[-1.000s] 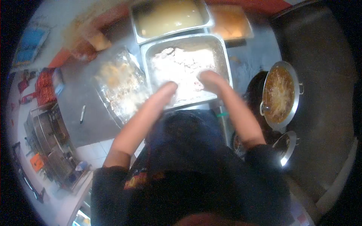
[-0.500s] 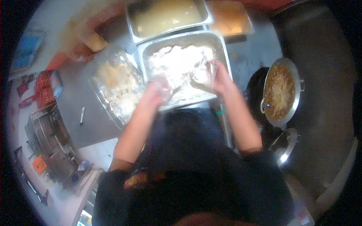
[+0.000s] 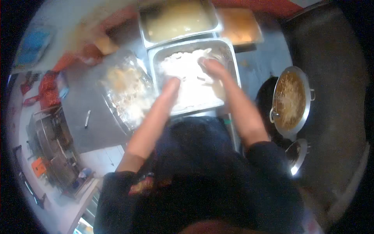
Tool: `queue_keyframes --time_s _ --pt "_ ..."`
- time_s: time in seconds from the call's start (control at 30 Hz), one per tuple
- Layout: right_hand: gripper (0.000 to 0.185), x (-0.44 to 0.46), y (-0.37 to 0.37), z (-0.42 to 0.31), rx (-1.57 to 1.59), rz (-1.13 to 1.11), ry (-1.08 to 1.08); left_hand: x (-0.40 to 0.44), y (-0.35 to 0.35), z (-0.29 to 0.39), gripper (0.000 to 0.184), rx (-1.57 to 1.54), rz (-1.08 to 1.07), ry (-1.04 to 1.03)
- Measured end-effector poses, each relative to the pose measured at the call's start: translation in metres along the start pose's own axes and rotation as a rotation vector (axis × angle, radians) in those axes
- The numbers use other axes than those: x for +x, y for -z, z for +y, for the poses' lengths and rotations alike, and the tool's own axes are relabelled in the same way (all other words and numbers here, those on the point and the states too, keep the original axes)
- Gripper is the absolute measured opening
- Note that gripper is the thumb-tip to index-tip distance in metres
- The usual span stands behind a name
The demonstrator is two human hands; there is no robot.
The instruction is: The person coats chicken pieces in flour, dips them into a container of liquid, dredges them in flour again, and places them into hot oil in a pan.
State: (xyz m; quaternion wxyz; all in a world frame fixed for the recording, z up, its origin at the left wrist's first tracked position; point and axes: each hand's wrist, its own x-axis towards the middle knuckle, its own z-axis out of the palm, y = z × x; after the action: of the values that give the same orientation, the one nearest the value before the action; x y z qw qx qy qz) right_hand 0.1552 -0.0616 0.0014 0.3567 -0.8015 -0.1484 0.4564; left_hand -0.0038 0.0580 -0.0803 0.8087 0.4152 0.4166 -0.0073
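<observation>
A deep metal pan (image 3: 236, 72) holds a heap of bright white powder (image 3: 191, 87) that looks like flour. My left hand (image 3: 172, 84) reaches into the left part of the heap, its fingers sunk in the white and blurred. Further back on the right, my right hand (image 3: 212, 67) is in the powder too, tilted inward, with its fingertips coated or buried. Whether either hand grips anything under the powder is hidden by glare and blur.
Behind stands a metal pan of pale yellowish liquid (image 3: 181, 23), beside an orange-brown board or tray (image 3: 241, 25). Left is a foil-like tray with pale and golden pieces (image 3: 126, 84), then a marker (image 3: 87, 118). On the right, a wok of bubbling oil (image 3: 290, 99) stands near a strainer (image 3: 297, 156).
My right hand has moved inward and away from the pan's right wall, deeper into the powder. My left hand has shifted slightly right and up. The view has shifted a little.
</observation>
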Motion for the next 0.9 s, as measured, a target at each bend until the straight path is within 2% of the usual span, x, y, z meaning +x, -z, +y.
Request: queue_keyframes --time_s 0.07,0.1,0.13,0.17,0.2,0.23,0.27,0.33,0.4,0.47,0.5,0.57,0.63,0.67,0.73,0.77,0.8,0.83,0.87,0.9 --pt "0.057 -0.023 -0.006 -0.014 0.164 -0.087 -0.069 -0.038 -0.024 0.022 0.027 -0.066 -0.005 0.068" --pt "0.054 -0.029 -0.004 -0.020 0.296 -0.139 -0.121 -0.053 -0.032 0.025 0.028 -0.269 -0.085 0.140" --pt "0.054 -0.038 0.000 -0.022 0.298 -0.136 -0.116 -0.065 -0.038 0.028 0.028 -0.473 -0.162 0.220" --pt "0.052 -0.049 0.003 -0.019 0.296 -0.177 -0.039 -0.078 -0.040 0.032 0.028 -0.479 -0.159 0.223" --pt "0.050 -0.055 0.009 -0.013 0.291 -0.222 0.036 -0.090 -0.042 0.035 0.029 -0.344 -0.147 0.160" --pt "0.048 -0.056 0.017 -0.007 0.316 -0.270 0.007 -0.098 -0.042 0.035 0.029 -0.205 -0.133 0.101" --pt "0.048 -0.056 0.020 -0.006 0.315 -0.272 0.006 -0.098 -0.042 0.034 0.029 -0.207 -0.132 0.102" --pt "0.047 -0.056 0.028 -0.009 -0.340 -0.005 0.168 -0.097 -0.041 0.037 0.025 0.035 -0.050 -0.189" --pt "0.048 -0.026 0.024 -0.002 -0.401 0.002 0.236 -0.081 -0.040 0.038 0.024 0.241 0.045 -0.368" --pt "0.050 0.017 0.005 0.027 -0.462 0.000 0.302 -0.053 -0.031 0.031 0.023 0.289 0.113 -0.337" --pt "0.050 0.042 -0.010 0.051 -0.101 -0.002 0.295 -0.037 -0.026 0.027 0.022 0.271 0.139 -0.278" --pt "0.050 0.044 -0.018 0.029 0.262 -0.006 0.287 -0.019 -0.021 0.020 0.021 0.206 0.182 -0.139" --pt "0.059 0.037 -0.018 -0.008 -0.366 -0.164 0.142 -0.016 -0.018 0.018 0.020 0.144 0.186 -0.039" --pt "0.059 0.038 -0.028 -0.006 -0.367 -0.166 0.143 -0.020 -0.015 0.021 0.019 0.113 0.169 0.005" --pt "0.048 0.043 -0.042 -0.003 -0.127 -0.268 0.233 -0.028 -0.009 0.032 0.018 0.026 0.115 0.137" --pt "0.048 0.022 -0.038 -0.017 -0.131 -0.308 0.245 -0.029 -0.005 0.034 0.018 0.030 0.113 0.133" --pt "0.048 0.009 -0.032 -0.027 -0.128 -0.310 0.241 -0.033 0.000 0.030 0.019 -0.100 0.052 0.054" --pt "0.047 -0.003 -0.025 -0.030 -0.254 -0.273 0.326 -0.040 0.007 0.023 0.020 -0.233 -0.007 -0.017" --pt "0.046 -0.009 -0.019 -0.025 -0.383 -0.240 0.410 -0.048 0.014 0.016 0.020 -0.242 0.000 -0.003" --pt "0.040 -0.007 -0.011 -0.013 -0.536 -0.148 0.435 -0.056 0.021 0.012 0.018 0.047 0.078 -0.054"
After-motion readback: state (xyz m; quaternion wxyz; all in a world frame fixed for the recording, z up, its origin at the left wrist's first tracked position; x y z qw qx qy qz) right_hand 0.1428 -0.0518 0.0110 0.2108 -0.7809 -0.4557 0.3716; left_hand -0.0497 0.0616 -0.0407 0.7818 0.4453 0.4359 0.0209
